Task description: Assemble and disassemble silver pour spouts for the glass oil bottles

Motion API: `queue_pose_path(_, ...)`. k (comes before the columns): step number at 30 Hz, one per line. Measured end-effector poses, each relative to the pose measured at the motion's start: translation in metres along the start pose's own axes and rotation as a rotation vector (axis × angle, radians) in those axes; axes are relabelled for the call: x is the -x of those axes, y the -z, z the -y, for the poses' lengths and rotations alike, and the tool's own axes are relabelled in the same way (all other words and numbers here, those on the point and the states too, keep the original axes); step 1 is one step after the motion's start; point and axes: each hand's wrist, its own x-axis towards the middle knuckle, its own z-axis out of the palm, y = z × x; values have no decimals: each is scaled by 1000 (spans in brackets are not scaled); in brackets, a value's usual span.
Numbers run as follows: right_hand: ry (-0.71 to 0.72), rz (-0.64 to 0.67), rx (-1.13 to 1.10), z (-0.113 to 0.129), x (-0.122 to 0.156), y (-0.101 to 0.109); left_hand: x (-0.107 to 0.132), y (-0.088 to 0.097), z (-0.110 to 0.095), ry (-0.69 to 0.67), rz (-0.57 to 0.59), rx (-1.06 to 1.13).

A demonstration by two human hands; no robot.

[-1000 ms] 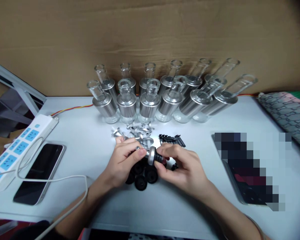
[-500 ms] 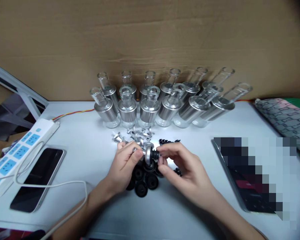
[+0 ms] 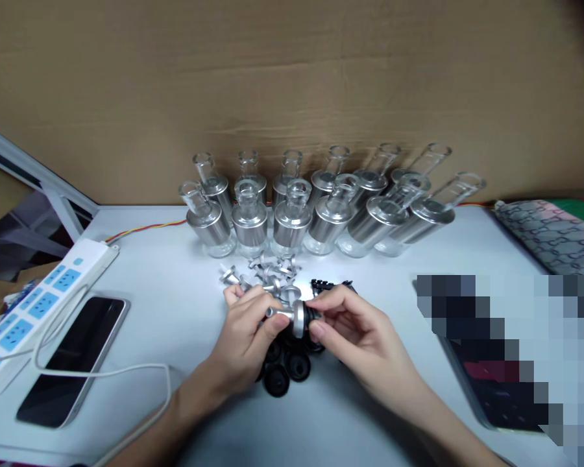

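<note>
A silver metal bottle pourer (image 3: 299, 318) lies level between my hands, its thin spout pointing left. My left hand (image 3: 243, 337) is closed around the spout side, thumb along the metal. At the other end, my right hand (image 3: 370, 334) pinches the black ribbed stopper (image 3: 311, 316) against the metal collar. Round black caps (image 3: 276, 380) lie below the hands, partly covered by them. Just beyond my left hand is a loose pile of silver pourer spouts (image 3: 272, 267). More black ribbed pieces (image 3: 324, 285) show behind my right fingers.
Two rows of glass bottles with steel sleeves (image 3: 292, 224) stand along the cardboard wall (image 3: 292, 78). On the left lie a white power strip (image 3: 53, 305), a phone (image 3: 73, 360) and a white cable (image 3: 111, 372). A dark, partly blurred-out device (image 3: 496, 383) and patterned fabric (image 3: 559, 240) are right.
The ribbed stopper now sits closer against the metal collar, with my right fingertips nearer to it. Both hands and the pourer appear slightly lower, as does the whole view.
</note>
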Motion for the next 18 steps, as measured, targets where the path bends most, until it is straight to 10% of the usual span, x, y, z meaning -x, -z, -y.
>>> queue_pose_path(18, 667, 39, 523, 0, -4, 0, -4, -1, -2, 529, 146, 384)
